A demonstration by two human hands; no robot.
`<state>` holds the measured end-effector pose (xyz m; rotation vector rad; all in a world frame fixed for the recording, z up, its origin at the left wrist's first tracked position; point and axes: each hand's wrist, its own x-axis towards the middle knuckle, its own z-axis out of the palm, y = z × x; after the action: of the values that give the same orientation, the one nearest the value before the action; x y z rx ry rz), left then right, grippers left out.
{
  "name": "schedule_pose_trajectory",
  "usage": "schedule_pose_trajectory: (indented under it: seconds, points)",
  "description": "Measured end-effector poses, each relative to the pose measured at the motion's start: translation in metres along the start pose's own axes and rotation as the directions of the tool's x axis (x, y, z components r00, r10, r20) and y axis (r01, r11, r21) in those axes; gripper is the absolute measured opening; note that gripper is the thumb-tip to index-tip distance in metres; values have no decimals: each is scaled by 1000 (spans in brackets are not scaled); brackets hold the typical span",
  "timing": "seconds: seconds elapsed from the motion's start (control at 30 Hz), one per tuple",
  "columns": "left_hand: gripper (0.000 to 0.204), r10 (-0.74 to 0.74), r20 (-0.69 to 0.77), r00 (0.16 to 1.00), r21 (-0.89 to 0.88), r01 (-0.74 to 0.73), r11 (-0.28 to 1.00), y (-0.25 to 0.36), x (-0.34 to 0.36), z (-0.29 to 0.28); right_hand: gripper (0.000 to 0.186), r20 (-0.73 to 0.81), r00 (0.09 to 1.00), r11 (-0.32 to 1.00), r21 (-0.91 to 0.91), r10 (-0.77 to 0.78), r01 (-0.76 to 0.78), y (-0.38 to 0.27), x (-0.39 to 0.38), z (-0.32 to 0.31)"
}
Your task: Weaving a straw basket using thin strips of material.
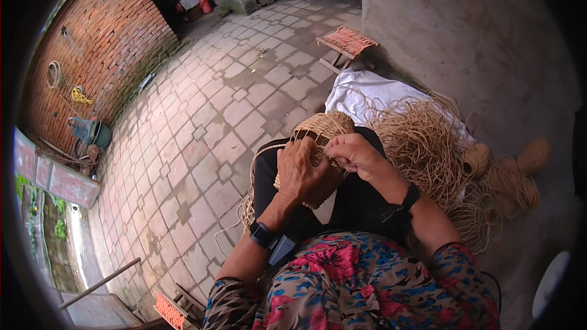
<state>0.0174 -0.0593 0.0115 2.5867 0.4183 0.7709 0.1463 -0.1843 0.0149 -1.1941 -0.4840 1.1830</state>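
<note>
A woven straw-coloured cord piece (324, 123), rounded like a basket or slipper, rests over my dark-trousered lap. My left hand (298, 168) is closed around its near left side, fingers bent over the edge. Beside it, my right hand (353, 154) pinches a thin cord strand against the piece, thumb and forefinger together; the exact spot is partly hidden by the fingers. Loose cord ends (247, 205) hang from the piece down the left side of my lap.
To the right, a big tangle of cord (422, 140) lies on a white sack (361, 88), with woven rolls (533, 156) beyond. A low stool with an orange woven seat (347, 43) stands ahead, near a plastered wall (477, 30). Paving and a brick wall (104, 36) extend left.
</note>
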Motion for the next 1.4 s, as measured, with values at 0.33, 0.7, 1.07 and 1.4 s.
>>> schedule_pose_trajectory:
  seconds: [0.33, 0.7, 1.07, 1.4]
  points:
    - [20, 91, -47, 995, 4, -91, 996, 6, -8, -1, 13, 461, 876, 842, 523, -145, -136, 31, -18, -9]
    - [24, 112, -92, 989, 56, -107, 993, 9, -9, 3, 19, -86, 776, 578, -719, -625, 386, 12, -17, 16]
    - [24, 86, -81, 993, 81, -80, 994, 12, -6, 3, 12, 81, 627, 63, -977, -775, 204, 10, -16, 15]
    - [28, 88, -47, 995, 94, -84, 992, 18, -5, -8, 14, -134, 592, 304, -932, -795, 197, 5, -41, -11]
